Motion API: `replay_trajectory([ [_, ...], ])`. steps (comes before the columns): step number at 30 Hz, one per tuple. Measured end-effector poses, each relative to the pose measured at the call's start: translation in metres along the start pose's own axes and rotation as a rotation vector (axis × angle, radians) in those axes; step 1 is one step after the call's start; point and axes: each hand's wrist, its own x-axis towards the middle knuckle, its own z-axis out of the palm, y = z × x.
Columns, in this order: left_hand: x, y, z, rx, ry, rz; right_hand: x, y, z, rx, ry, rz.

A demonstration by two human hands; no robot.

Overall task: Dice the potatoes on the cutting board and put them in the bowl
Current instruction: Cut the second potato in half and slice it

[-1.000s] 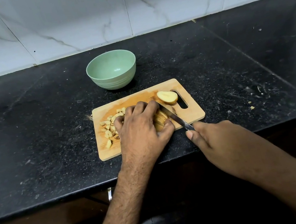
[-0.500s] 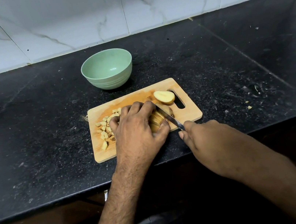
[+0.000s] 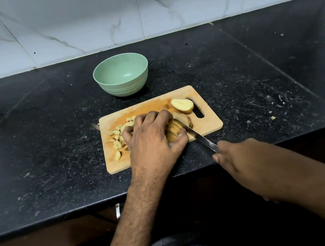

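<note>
My left hand (image 3: 152,143) lies on the rectangular light wooden cutting board (image 3: 210,124) and its grip is curled over a brown-skinned potato half that is already cut into slices (image 3: 174,130); the fingers are bent on top of it and the thumb presses at the near side. My right hand (image 3: 239,160) is closed around the handle of a kitchen knife with a narrow steel blade (image 3: 201,139), and the handle itself is hidden inside this grip. The blade goes from my right hand toward the potato and its tip is at the right end of the slices, beside one piece with pale flesh (image 3: 183,118) that leans away from the others. Another potato half with the pale cut side up (image 3: 182,105) rests at the far right part of the board, just beside the oblong handle hole. A loose group of small pale potato cubes (image 3: 117,138) lies on the left part of the board, partly hidden under my left fingers. The round pale green bowl (image 3: 123,86) stands on the black speckled stone desk (image 3: 44,140) just behind the board, apart from it, and I see no potato in it. Behind the desk there is a wall of white marble-pattern tiles (image 3: 78,19).
</note>
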Motion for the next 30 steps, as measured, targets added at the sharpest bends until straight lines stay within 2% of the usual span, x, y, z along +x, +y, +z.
replay_trajectory([
  [15, -0.006, -0.002, 0.0, -0.005, -0.017, 0.05, -0.032, 0.01, -0.003, 0.003, 0.077, 0.103],
  [19, -0.007, -0.005, -0.002, -0.002, -0.046, 0.096, -0.038, 0.001, -0.011, 0.128, 0.14, 0.118],
  [30, -0.008, -0.004, -0.003, -0.056, -0.044, 0.028, -0.013, -0.005, 0.018, 0.09, 0.156, 0.152],
])
